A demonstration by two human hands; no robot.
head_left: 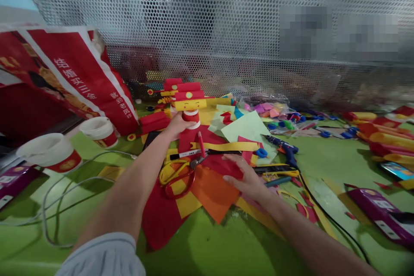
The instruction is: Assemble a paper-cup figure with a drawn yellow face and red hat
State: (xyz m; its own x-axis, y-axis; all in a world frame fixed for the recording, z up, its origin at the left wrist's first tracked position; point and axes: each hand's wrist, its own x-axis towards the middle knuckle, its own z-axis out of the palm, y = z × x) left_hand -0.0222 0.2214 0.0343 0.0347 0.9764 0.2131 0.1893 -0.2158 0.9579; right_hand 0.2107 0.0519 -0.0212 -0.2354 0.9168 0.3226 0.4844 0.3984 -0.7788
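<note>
My left hand is closed around a small paper figure with a smiling yellow face and a red hat. Its red-and-white body looks like a paper cup. My right hand hovers over or rests on red paper, thumb and fingers apart, with nothing in it. Below and between my hands lie scissors with red and yellow handles and an orange paper sheet. A yellow paper strip, a red pen and a white-and-black marker lie just past them.
A blue glue gun with a black cord lies at right, near a pale green sheet. Two paper cups and a white cable are at left. A red printed bag stands before the perforated metal screen.
</note>
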